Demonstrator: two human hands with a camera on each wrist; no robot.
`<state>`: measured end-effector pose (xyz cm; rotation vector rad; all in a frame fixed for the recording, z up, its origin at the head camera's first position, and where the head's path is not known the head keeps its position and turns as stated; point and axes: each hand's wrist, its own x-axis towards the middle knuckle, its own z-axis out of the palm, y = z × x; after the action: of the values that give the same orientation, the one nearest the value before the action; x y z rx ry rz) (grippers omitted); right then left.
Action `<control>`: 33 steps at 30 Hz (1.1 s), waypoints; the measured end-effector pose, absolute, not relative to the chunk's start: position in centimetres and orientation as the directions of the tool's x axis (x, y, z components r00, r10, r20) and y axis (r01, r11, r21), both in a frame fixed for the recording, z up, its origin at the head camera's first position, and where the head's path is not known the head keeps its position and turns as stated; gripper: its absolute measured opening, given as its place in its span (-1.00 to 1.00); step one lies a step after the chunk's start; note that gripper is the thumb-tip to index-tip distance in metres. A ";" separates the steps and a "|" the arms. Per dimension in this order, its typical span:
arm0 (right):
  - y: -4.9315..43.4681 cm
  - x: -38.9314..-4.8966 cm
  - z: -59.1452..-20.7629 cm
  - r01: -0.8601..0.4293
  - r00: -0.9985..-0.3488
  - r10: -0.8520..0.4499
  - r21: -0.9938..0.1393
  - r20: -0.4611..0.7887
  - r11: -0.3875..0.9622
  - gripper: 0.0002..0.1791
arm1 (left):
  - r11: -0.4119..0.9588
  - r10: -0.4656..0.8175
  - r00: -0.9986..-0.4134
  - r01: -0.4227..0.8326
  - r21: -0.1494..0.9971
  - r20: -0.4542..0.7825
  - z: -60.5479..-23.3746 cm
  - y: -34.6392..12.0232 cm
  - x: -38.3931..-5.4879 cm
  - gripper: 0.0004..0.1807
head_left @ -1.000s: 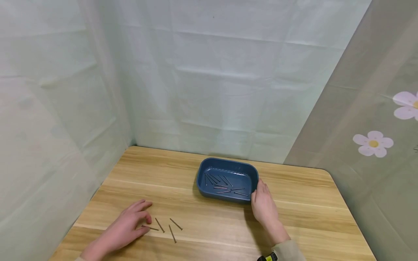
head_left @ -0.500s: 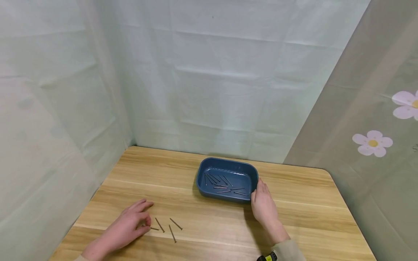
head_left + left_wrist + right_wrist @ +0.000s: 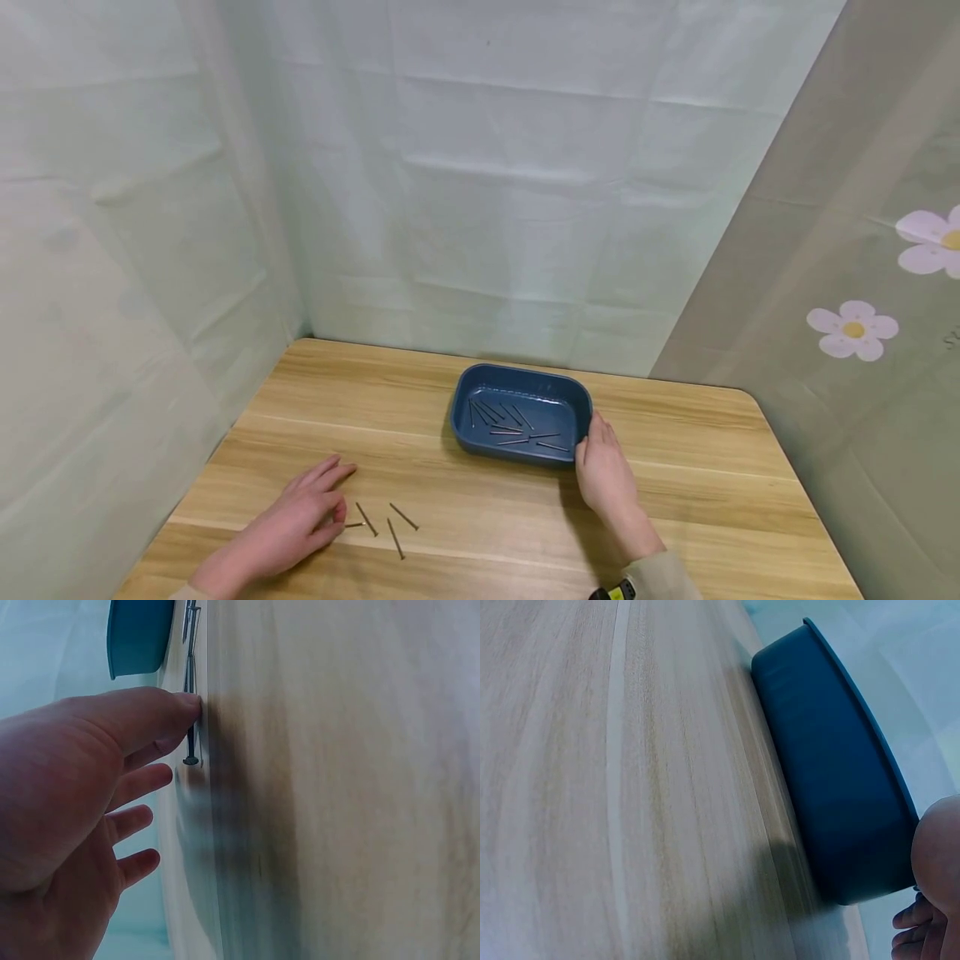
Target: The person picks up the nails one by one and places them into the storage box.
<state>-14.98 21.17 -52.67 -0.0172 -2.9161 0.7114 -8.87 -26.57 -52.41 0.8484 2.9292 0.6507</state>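
Note:
Thumb and index finger of my left hand (image 3: pixel 288 521) pinch a nail (image 3: pixel 190 742) low over the table at the left; its flat head pokes out below the fingertips in the left wrist view. The other left fingers are spread. Just right of that hand lie loose nails (image 3: pixel 367 518), (image 3: pixel 396 538), (image 3: pixel 403 516). A dark blue rectangular dish (image 3: pixel 459 433) stands further back, with several nails (image 3: pixel 513 430) scattered on its bottom. My right hand (image 3: pixel 606 471) rests against the dish's right end, fingers laid along the wall and thumb at the near corner.
The wood-grain table (image 3: pixel 480 542) has rounded back corners. Pale curtains (image 3: pixel 480 208) hang close behind it and on both sides, with white flowers (image 3: pixel 853 330) on the right one. A dark band with a yellow patch (image 3: pixel 617 592) shows at my right sleeve.
My left thumb and index finger have come together on the nail, which now shows less beyond them. The outer left fingers reach slightly further forward. The right hand and dish stay put.

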 end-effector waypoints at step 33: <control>21.1 -14.9 -52.6 -0.028 -0.991 0.039 -0.471 0.131 0.882 -0.39 | 0.719 0.555 -0.798 0.603 0.347 0.237 -51.8 -24.5 -10.2 -0.55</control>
<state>-14.90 21.08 -52.56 -0.0090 -2.9135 0.7321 -10.15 -24.48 -51.80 1.0202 3.0188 0.6755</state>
